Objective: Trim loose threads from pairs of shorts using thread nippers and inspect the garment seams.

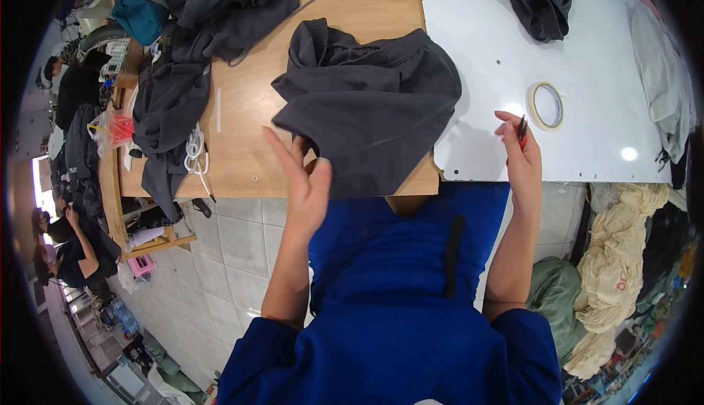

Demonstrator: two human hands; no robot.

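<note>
A dark grey garment with a gathered elastic waistband (374, 119), shorts or trousers by its look, lies folded over itself at the table's front edge. At its lower left edge is my left hand (306, 185); the index finger stretches away from the cloth and the thumb touches it, spread apart. Part of that hand's other fingers is hidden by the fabric. Above the white board (477, 148), my right hand (522, 159) is closed round a small cutting tool with red and black parts, likely thread snips (523, 132). This hand is apart from the garment.
Masking tape (545, 106) lies right of my right hand. More dark garments lie on the wooden tabletop (246, 122) at the far left (220, 9) and on the board's far side (539, 1). A white cord (195, 152) hangs near the left edge. Cream cloth (616, 258) is heaped at right; people work at left.
</note>
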